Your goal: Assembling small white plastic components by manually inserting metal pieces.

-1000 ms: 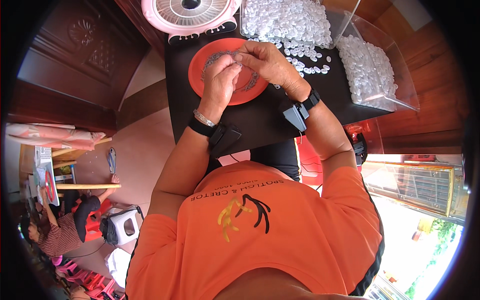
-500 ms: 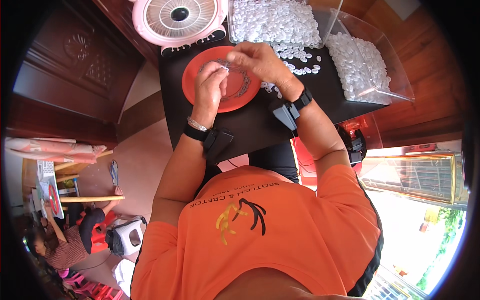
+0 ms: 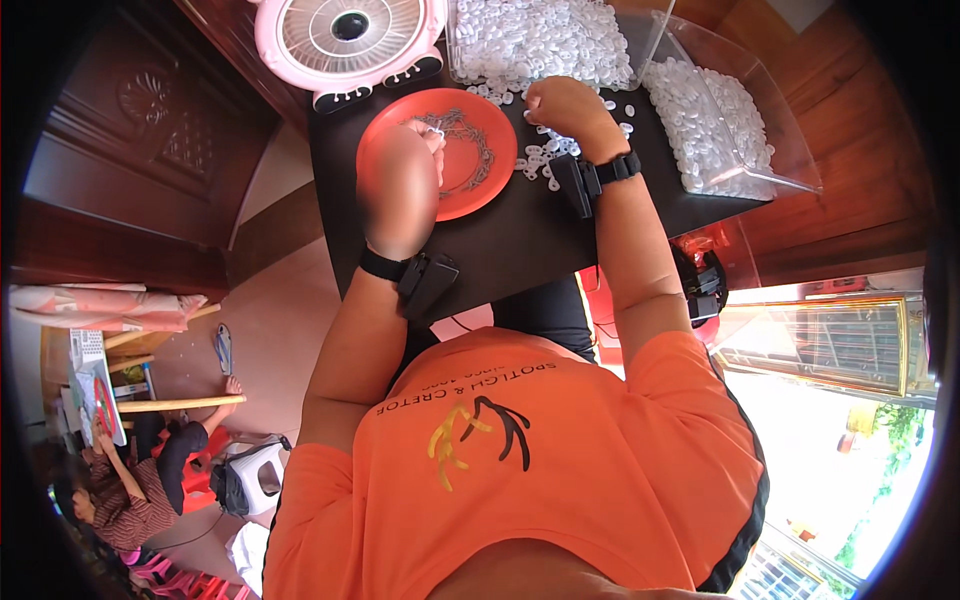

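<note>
Fingers (image 3: 432,135) of the left hand (image 3: 400,185) pinch 1 small white piece (image 3: 436,127) over the orange plate (image 3: 480,195)

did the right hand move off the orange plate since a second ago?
Yes. The right hand has left the round orange plastic plate, going right to the loose white plastic pieces on the black table. The left hand stays over the plate.

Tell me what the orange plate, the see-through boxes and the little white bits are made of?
The orange plate looks like plastic: even colour, smooth, slightly shiny. The see-through boxes seem to be clear hard plastic, as their thin walls glint and show what's inside. The little white bits look like small moulded plastic pieces, all alike; they are too small to be sure.
</note>
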`<state>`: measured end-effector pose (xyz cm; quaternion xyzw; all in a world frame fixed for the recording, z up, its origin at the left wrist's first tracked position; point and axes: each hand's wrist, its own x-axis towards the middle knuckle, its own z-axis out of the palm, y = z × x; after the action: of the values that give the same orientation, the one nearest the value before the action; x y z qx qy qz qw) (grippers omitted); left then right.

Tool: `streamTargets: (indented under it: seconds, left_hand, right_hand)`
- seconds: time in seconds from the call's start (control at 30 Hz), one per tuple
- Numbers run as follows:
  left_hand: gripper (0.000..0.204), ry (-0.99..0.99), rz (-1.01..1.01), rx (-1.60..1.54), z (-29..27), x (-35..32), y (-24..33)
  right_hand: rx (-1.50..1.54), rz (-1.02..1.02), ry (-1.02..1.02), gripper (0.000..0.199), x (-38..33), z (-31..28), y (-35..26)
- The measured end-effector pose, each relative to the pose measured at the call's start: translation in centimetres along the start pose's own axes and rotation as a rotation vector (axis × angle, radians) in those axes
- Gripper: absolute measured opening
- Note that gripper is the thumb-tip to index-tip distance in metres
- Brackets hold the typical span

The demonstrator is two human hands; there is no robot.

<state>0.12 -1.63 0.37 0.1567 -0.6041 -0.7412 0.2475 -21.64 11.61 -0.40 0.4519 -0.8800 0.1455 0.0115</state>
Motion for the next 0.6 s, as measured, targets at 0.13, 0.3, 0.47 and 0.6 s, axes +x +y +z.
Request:
streamTargets:
  seconds: [0.13, 0.3, 0.47, 0.6]
  left_hand:
    - [0.014, -0.006, -0.008, 0.007, 0.0, 0.0, 0.0]
    - [0.014, -0.027, -0.002, 0.001, -0.1, 0.0, -0.1]
    - [0.013, -0.017, 0.005, -0.038, -0.2, 0.0, -0.4]
    - [0.012, 0.008, -0.014, -0.031, 0.1, -0.1, -0.1]
  right_hand:
    - [-0.07, -0.011, -0.019, 0.018, 0.3, 0.0, -0.3]
    - [0.314, -0.041, -0.001, 0.02, 0.2, -0.4, -1.2]
    - [1.063, -0.092, -0.199, 0.023, -0.5, -1.5, -4.3]
    - [1.248, -0.181, -0.274, 0.02, -0.8, -1.3, -5.2]
